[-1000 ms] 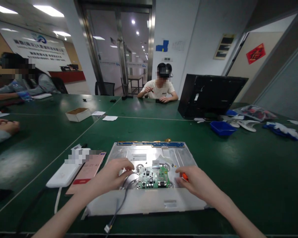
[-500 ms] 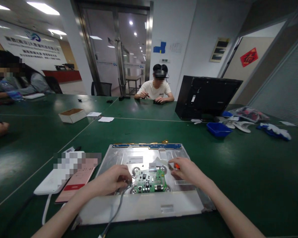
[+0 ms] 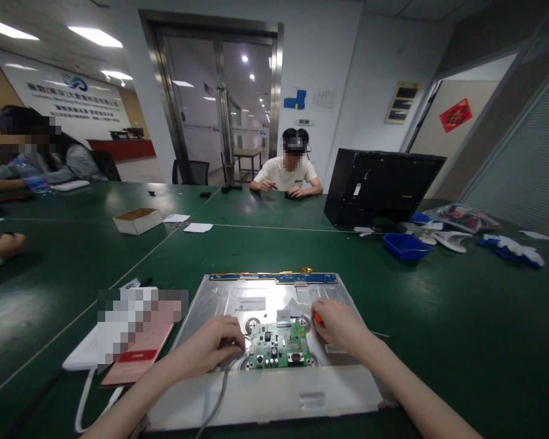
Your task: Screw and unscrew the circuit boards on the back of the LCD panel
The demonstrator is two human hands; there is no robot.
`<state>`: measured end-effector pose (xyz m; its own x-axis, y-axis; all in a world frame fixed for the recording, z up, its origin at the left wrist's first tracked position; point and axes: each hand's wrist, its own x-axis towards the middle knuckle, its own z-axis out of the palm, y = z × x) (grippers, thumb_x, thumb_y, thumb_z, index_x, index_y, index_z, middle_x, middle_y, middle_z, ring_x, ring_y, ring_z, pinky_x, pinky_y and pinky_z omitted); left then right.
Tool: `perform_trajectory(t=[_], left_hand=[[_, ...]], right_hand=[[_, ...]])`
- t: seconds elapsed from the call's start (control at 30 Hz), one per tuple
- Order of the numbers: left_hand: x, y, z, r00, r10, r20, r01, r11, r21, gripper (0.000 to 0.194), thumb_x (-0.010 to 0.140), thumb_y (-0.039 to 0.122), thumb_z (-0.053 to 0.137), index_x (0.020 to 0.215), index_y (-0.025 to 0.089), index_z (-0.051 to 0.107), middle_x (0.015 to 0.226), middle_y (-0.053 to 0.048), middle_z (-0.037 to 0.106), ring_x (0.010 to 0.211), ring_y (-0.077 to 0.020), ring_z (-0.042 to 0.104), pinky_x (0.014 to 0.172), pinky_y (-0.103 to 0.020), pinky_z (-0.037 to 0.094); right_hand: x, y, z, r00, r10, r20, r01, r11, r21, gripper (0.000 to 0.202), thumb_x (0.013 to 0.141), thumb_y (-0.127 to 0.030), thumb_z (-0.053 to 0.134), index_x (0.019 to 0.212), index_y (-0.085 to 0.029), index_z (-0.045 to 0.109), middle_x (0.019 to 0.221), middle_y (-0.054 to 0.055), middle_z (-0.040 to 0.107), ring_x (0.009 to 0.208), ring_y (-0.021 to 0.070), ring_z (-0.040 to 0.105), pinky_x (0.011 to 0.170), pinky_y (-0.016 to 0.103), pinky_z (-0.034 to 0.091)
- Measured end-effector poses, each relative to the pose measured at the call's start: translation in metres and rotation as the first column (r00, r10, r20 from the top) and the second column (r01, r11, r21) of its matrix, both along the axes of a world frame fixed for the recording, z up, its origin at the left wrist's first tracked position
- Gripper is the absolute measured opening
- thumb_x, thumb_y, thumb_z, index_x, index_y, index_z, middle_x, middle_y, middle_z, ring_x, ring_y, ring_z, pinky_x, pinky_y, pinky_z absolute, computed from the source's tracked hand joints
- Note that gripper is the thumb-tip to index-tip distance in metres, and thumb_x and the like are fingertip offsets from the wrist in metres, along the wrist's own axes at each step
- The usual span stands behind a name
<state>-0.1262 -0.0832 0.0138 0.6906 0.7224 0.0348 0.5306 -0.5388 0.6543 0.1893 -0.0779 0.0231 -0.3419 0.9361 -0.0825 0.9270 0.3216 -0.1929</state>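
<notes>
A silver metal panel [image 3: 219,390] lies flat before me, with a green circuit board [image 3: 281,346] on its middle and a blue strip board [image 3: 274,278] along its far edge. My left hand [image 3: 215,344] is closed at the board's left side, its fingertips at the grey cable [image 3: 223,390]. My right hand [image 3: 341,326] is wrapped round an orange-handled tool [image 3: 319,317], right of the board; a thin shaft sticks out on the hand's right side. Pale tape [image 3: 296,306] stands up near its fingertips.
Left of the panel lie a white device [image 3: 85,347] and a pink phone [image 3: 139,360]. Farther off are a white box [image 3: 138,221], a black monitor [image 3: 384,186], a blue tray [image 3: 406,247] and gloves [image 3: 512,250]. Two people sit at the table; another hand shows at left.
My right hand has closed round the orange-handled tool and turned it, so its shaft now points right. My left hand stays by the cable. The whole view has shifted slightly.
</notes>
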Motion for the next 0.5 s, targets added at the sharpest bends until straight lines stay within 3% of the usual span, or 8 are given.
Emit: perform_trajectory(t=[0.13, 0.27, 0.5], left_hand=[[0.003, 0.003, 0.011, 0.999, 0.038, 0.006, -0.038, 0.998, 0.058, 0.011, 0.086, 0.016, 0.053, 0.083, 0.018, 0.063, 0.084, -0.001, 0.061, 0.078, -0.0149, 0.055, 0.072, -0.027, 0.041], [0.018, 0.023, 0.019, 0.994, 0.103, 0.021, -0.105, 0.982, 0.159, 0.012, 0.084, 0.014, 0.051, 0.082, 0.018, 0.063, 0.084, -0.002, 0.062, 0.078, -0.0157, 0.055, 0.072, -0.026, 0.04], [0.032, 0.072, -0.003, 0.974, 0.196, -0.114, -0.167, 0.959, 0.229, 0.012, 0.076, 0.014, 0.053, 0.077, 0.016, 0.065, 0.078, -0.004, 0.062, 0.073, -0.0178, 0.055, 0.064, -0.025, 0.037]], right_hand=[[-0.006, 0.005, 0.003, 1.0, 0.009, 0.026, -0.009, 1.0, 0.015, 0.02, 0.079, -0.01, 0.047, 0.084, -0.016, 0.065, 0.091, 0.011, 0.066, 0.082, 0.0218, 0.061, 0.066, 0.029, 0.039], [-0.022, 0.019, 0.012, 0.998, 0.07, -0.007, -0.069, 0.997, 0.046, 0.016, 0.078, -0.013, 0.051, 0.085, -0.017, 0.065, 0.092, 0.008, 0.067, 0.083, 0.02, 0.06, 0.066, 0.027, 0.038], [-0.083, 0.049, 0.017, 0.964, 0.258, -0.062, -0.251, 0.963, 0.096, 0.021, 0.079, -0.017, 0.053, 0.092, -0.021, 0.068, 0.096, 0.005, 0.07, 0.087, 0.0189, 0.062, 0.068, 0.026, 0.038]])
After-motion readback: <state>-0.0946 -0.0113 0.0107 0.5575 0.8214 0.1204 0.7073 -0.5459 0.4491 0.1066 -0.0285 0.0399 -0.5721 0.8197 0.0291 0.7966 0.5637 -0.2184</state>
